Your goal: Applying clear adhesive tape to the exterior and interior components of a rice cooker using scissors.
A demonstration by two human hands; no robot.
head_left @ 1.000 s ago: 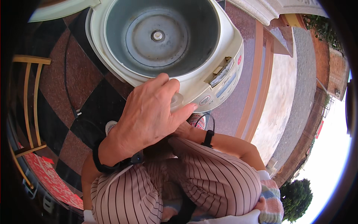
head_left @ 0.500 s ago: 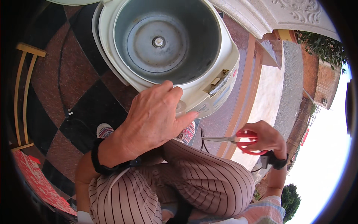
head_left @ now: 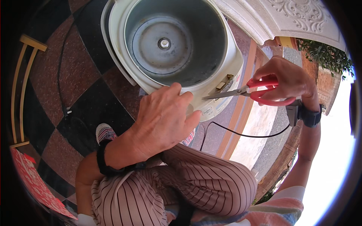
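Note:
A white rice cooker stands before me with its lid raised, its grey inner well and round heating plate bare. My left hand is at the cooker's near rim, fingers curled and thumb pointing right. Between thumb and forefinger shows a small part of something pale and translucent, its kind hidden by the hand. My right hand grips red-handled scissors by their loops. Their blades point left over the cooker's front, near the broken-looking latch opening.
A black cable hangs from the device on my right wrist. Another dark cord with a plug lies on the checkered floor. At left is a wooden frame; a carved white pillar base stands at upper right. My striped-trousered knees are below.
My right hand has risen and brought the scissors up toward the cooker's front. The left hand stays at the rim. The view has shifted slightly.

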